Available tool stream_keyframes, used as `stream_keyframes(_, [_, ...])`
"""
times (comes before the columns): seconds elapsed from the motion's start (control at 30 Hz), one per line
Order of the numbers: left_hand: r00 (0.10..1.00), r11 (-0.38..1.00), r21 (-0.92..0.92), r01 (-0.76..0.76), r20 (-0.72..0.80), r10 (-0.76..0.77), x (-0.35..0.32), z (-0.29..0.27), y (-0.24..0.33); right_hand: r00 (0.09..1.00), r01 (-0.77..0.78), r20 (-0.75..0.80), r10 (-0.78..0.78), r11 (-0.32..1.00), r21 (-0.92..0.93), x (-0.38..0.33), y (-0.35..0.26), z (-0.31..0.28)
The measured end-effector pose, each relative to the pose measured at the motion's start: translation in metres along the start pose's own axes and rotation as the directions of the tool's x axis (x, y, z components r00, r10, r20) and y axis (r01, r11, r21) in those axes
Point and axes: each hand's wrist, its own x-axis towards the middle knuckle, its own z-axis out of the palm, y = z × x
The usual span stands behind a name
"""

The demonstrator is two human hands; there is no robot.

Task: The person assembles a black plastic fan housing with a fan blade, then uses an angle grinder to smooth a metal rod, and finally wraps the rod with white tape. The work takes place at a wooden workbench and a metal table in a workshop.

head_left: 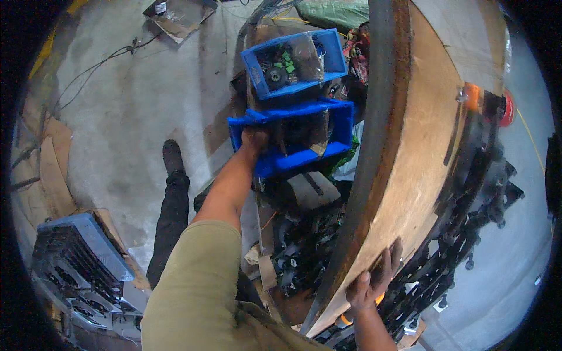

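My left hand (pixel 254 140) reaches down into a dark blue plastic bin (pixel 275 167) at its left end. Its fingers are lost in shadow, so what they touch does not show. Inside this bin, a piece of brown cardboard (pixel 321 137) stands as a divider. Flat on the wooden tabletop (pixel 404 169) rests my right hand (pixel 377 281), open with its fingers stretched out. Close to that hand lies an orange and grey object (pixel 344 320), partly hidden. Beyond the dark blue bin sits a lighter blue bin (pixel 260 73) with green pieces (pixel 287 61) and a black round part (pixel 275 77).
Many black parts (pixel 456 234) lie along the tabletop's right side. More black parts (pixel 304 245) sit below the bins. A cardboard tray (pixel 178 20) and black cables (pixel 117 55) lie on the floor. Stacked black units (pixel 73 263) stand at lower left.
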Motion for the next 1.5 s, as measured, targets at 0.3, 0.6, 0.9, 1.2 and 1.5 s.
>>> stream_keyframes(0.3, [0.996, 0.994, -0.086, 0.074, 0.062, -0.069, -0.022, -0.040, 0.011, 0.998, -0.022, -0.056, 0.029, 0.993, 0.119, -0.006, 0.003, 0.006])
stream_keyframes(0.6, [0.979, 0.920, -0.356, -0.161, -0.172, 0.104, -0.181, -0.100, 0.048, 0.995, -0.020, -0.102, 0.018, 0.999, -0.026, 0.010, -0.005, -0.001])
stream_keyframes(0.9, [0.882, 0.898, -0.184, -0.400, -0.343, 0.323, -0.305, -0.263, 0.186, 0.964, 0.047, -0.264, -0.018, 0.993, 0.104, 0.015, -0.014, -0.016])
stream_keyframes(1.2, [0.708, 0.679, 0.377, -0.631, -0.080, 0.702, -0.329, -0.288, 0.295, 0.947, 0.033, -0.307, 0.091, 0.926, 0.376, 0.017, -0.024, -0.017])
stream_keyframes(1.5, [0.660, 0.735, 0.331, -0.591, -0.326, 0.677, -0.258, -0.360, 0.301, 0.750, -0.366, -0.287, 0.595, 0.736, 0.570, 0.066, -0.002, -0.006])
